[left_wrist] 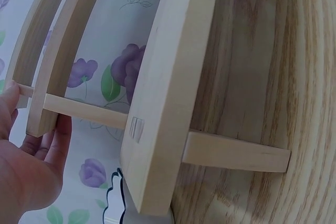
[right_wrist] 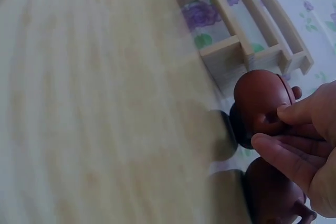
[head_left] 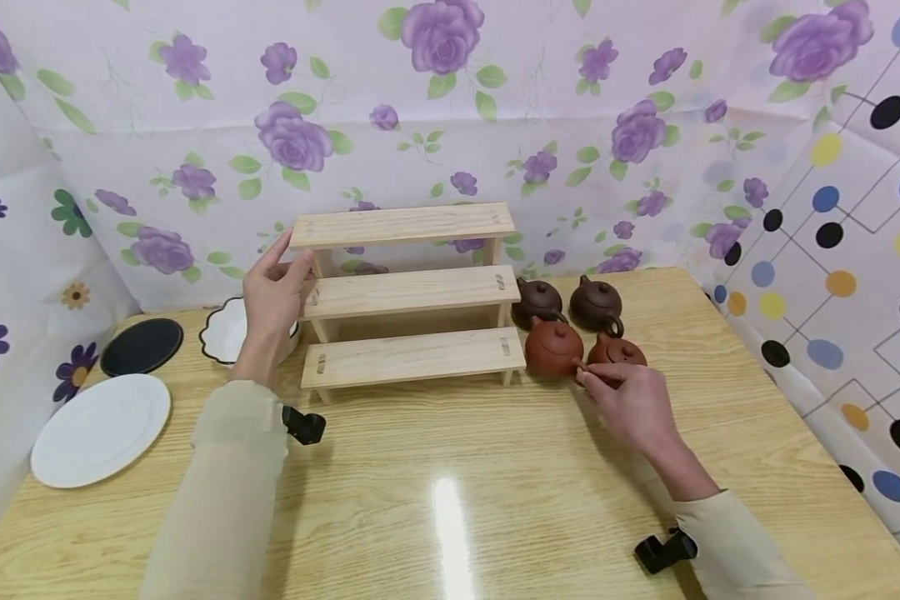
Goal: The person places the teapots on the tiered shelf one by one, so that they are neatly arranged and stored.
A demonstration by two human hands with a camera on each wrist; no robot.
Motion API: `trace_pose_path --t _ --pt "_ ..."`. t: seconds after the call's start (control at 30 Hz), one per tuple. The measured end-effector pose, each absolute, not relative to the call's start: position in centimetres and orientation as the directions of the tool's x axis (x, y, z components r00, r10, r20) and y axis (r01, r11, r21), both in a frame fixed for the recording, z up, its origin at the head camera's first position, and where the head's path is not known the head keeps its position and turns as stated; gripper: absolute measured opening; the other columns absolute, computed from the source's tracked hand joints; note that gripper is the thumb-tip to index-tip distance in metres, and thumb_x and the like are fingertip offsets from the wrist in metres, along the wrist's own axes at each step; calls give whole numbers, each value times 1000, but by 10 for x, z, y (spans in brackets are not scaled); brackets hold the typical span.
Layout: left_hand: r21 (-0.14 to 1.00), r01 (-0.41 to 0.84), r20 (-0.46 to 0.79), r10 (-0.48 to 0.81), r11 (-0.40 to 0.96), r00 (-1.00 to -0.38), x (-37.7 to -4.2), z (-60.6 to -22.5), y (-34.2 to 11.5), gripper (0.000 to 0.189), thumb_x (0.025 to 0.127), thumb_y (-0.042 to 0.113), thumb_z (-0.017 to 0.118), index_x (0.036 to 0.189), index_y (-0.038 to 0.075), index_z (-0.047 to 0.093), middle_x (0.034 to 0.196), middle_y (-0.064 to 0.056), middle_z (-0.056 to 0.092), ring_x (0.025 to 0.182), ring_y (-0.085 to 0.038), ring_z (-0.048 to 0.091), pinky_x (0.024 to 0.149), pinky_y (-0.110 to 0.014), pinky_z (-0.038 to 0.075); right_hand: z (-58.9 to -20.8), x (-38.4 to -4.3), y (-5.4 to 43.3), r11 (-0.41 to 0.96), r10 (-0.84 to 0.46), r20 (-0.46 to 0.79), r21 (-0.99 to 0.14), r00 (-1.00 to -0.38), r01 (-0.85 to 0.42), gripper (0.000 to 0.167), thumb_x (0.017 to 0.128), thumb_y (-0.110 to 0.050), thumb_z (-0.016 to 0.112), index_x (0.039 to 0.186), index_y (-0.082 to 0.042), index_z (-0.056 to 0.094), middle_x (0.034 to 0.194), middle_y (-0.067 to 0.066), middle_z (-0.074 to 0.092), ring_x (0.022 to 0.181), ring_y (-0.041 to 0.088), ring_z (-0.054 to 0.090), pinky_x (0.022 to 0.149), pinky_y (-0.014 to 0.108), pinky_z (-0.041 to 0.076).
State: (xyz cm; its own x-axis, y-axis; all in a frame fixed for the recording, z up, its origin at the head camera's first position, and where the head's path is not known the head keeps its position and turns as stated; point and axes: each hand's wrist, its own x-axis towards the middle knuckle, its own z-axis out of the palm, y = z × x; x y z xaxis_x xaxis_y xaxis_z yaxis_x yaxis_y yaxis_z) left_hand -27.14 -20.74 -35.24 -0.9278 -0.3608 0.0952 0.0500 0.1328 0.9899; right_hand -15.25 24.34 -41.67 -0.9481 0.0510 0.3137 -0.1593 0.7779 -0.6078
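Note:
A three-tier wooden display stand (head_left: pixel 412 358) stands near the back of the table. My left hand (head_left: pixel 273 292) grips its left end between the top and middle shelves; in the left wrist view its fingers (left_wrist: pixel 59 142) curl behind a shelf edge. Right of the stand, my right hand (head_left: pixel 633 404) pinches the handle of a reddish-brown clay teapot (head_left: pixel 551 350) between thumb and fingers. A second reddish-brown teapot (head_left: pixel 621 350) sits just beyond that hand, partly hidden by it. Two dark brown teapots (head_left: pixel 536 302) (head_left: pixel 596 304) stand behind them.
Left of the stand lie a white scalloped bowl (head_left: pixel 225 331) with a dark rim, a black round plate (head_left: pixel 142 345) and a white oval plate (head_left: pixel 101 429). Flower-patterned cloth (head_left: pixel 390 150) hangs behind the wooden table (head_left: pixel 390 500), and dotted cloth (head_left: pixel 855 250) on the right.

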Motion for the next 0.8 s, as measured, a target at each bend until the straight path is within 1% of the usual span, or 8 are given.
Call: trace_pose_path --t 0.23,0.37,0.43,0.5,0.57,0.63,0.73,0.8 --pt "990 58 102 -360 132 -927 -271 -352 -207 53 101 36 73 152 39 57 94 12 67 90 -3 66 69 -17 47 -401 -150 247 772 77 334 -616 -939 -156 20 97 -17 79 107 0 84 92 19 81 80 35 76 63 25 51" --pt "990 54 97 -353 131 -931 -271 -352 -207 53 101 37 72 152 40 57 95 11 66 90 -4 66 62 -16 46 -390 -150 249 763 83 365 -621 -927 -177 19 97 -15 79 107 0 84 102 22 80 92 40 78 69 33 59" --pt "991 50 93 -353 128 -931 -271 -352 -207 53 101 37 73 152 40 57 95 11 66 89 -5 66 59 -16 44 -385 -151 249 760 78 380 -621 -922 -191 18 97 -14 79 107 0 84 104 22 80 94 40 78 71 29 59" --pt "991 47 89 -354 125 -931 -271 -352 -208 53 101 38 72 152 41 57 95 11 66 89 -4 66 59 -15 44 -380 -152 248 756 69 388 -621 -919 -205 18 96 -14 79 107 0 84 102 21 80 91 38 79 69 21 57" --pt "991 45 86 -354 122 -931 -271 -352 -208 53 101 38 72 152 41 57 95 11 67 89 -4 66 58 -15 43 -375 -152 248 743 68 375 -638 -925 -204 19 97 -14 79 108 0 83 99 20 81 84 31 81 66 13 54" --pt "992 43 84 -353 122 -932 -270 -352 -209 53 101 38 72 152 41 56 95 11 67 89 -4 66 59 -15 43 -369 -151 248 706 66 342 -680 -937 -199 20 99 -14 76 110 1 83 98 21 80 77 16 80 64 8 51" --pt "991 38 81 -348 130 -934 -270 -352 -209 53 102 38 72 152 42 56 96 11 66 90 -4 65 61 -15 44 -360 -150 247 637 56 291 -747 -955 -190 24 101 -16 74 114 3 81 100 24 80 71 -4 74 65 11 55" --pt "990 36 82 -348 136 -934 -270 -352 -209 53 102 39 71 152 43 55 97 11 65 91 -4 65 64 -16 46 -356 -150 247 602 44 267 -776 -963 -188 26 102 -19 73 116 2 80 102 24 79 71 -11 71 67 12 57"
